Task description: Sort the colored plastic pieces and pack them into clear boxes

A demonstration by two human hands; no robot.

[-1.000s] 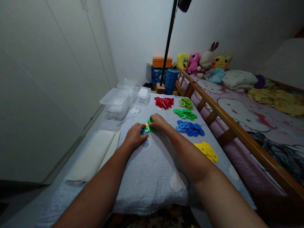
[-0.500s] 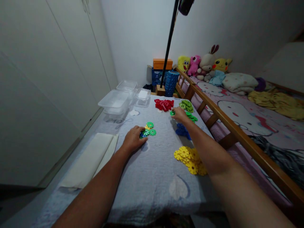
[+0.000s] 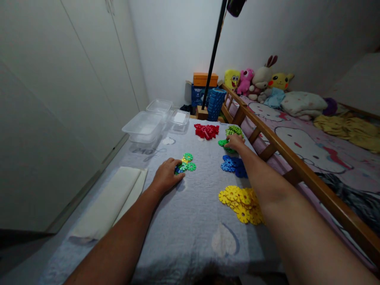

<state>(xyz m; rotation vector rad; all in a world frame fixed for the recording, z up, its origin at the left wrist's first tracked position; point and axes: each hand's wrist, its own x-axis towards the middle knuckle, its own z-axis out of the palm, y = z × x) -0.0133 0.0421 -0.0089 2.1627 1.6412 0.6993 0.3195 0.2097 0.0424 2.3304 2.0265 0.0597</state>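
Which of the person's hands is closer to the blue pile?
The right. The right hand is just beyond the blue pile, at the green pieces; the left hand is farther off, to its left, at a small multicoloured cluster.

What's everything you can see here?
Tablecloth: one, greyish, centre
Disc cluster: one, multicoloured, middle
Red pile: one, red, far
Lime pile: one, lime, far right
Green pile: one, green, right
Blue pile: one, blue, right
Yellow pile: one, yellow, near right
Containers: at least three, clear, far left
Folded sheet: one, cream, left
Pole: one, black, back
Boxes: two, orange and blue, back
Roller: one, blue, back
Plush toys: at least four, mixed, back right
Bed: one, pink bedding, right
Cupboard: one, white, left
Left hand: one, at disc cluster
Right hand: one, at green pile
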